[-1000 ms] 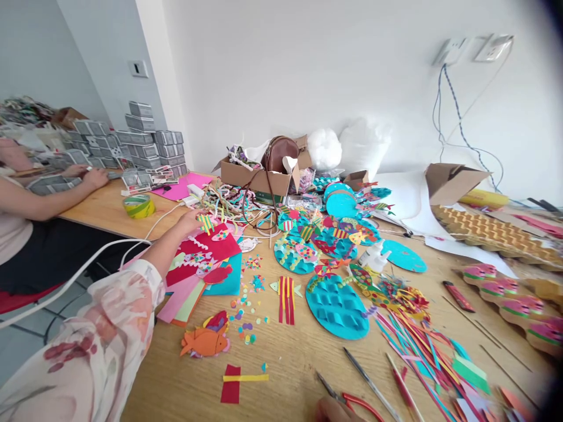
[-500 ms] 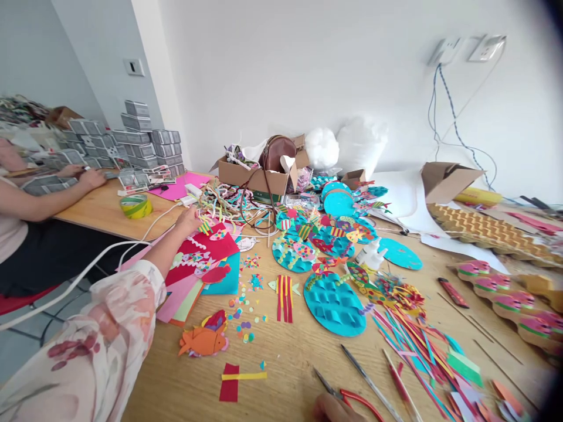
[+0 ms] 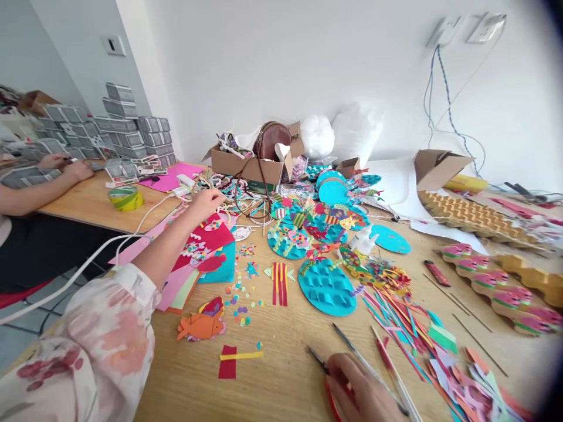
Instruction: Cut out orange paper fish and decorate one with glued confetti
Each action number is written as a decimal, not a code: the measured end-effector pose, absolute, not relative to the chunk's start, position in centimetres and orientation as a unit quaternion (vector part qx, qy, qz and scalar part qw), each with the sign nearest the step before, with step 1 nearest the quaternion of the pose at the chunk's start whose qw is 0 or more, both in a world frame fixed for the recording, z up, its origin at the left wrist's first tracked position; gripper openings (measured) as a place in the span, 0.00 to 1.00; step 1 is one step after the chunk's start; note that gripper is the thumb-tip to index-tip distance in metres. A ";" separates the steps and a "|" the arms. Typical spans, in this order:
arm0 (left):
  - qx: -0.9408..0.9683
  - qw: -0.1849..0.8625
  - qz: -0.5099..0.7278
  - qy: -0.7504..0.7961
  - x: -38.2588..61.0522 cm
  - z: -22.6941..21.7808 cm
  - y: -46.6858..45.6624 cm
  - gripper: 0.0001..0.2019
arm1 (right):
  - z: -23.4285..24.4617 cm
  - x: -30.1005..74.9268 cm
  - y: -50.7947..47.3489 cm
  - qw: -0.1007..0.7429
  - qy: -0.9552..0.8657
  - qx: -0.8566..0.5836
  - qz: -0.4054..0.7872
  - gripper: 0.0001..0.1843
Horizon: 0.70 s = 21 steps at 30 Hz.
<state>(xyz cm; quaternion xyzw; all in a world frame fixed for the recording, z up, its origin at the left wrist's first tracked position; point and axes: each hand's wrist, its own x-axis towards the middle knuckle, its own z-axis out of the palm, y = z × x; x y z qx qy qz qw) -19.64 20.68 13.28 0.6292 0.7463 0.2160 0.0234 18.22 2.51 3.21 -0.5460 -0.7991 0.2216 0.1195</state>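
My left hand (image 3: 206,202) reaches out over the red paper sheets (image 3: 206,237), beside a tangle of curled paper strips (image 3: 229,190). Its fingers are curled closed; what they hold is hidden. Near the bottom edge my right hand (image 3: 358,392) grips the red-handled scissors (image 3: 317,358), whose blades point up-left on the wooden table (image 3: 281,387). A red-and-yellow striped paper fish (image 3: 278,282) and a teal oval with woven slits (image 3: 326,287) lie between my hands. An orange paper fish (image 3: 200,325) sits close to my left sleeve.
Another person's hands (image 3: 65,170) rest among grey boxes (image 3: 132,132) at far left. Around them are a tape roll (image 3: 126,197), a white cable (image 3: 88,261), a cardboard box (image 3: 248,167) with a brown bag (image 3: 272,139), a glue bottle (image 3: 363,237), coloured strips (image 3: 409,328) and thin sticks (image 3: 475,343).
My left hand has lifted off the red sheets and moved up and right toward the strips. My right hand has come further into view over the scissors. The view has tilted slightly.
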 end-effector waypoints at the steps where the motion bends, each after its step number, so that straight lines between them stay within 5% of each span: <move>1: 0.651 0.025 0.221 0.726 -18.1 14.2 20.0 0.16 | 3.4 18.5 2.6 0.112 -0.793 -0.558 0.218 0.09; 11: 0.839 -0.005 0.249 0.484 -8.7 20.0 8.2 0.08 | 3.2 19.4 2.2 -0.010 -0.798 -0.575 0.180 0.08; 21: 0.809 0.140 0.138 0.554 -11.3 11.5 3.8 0.12 | 3.9 19.1 1.1 0.039 -0.808 -0.576 0.121 0.04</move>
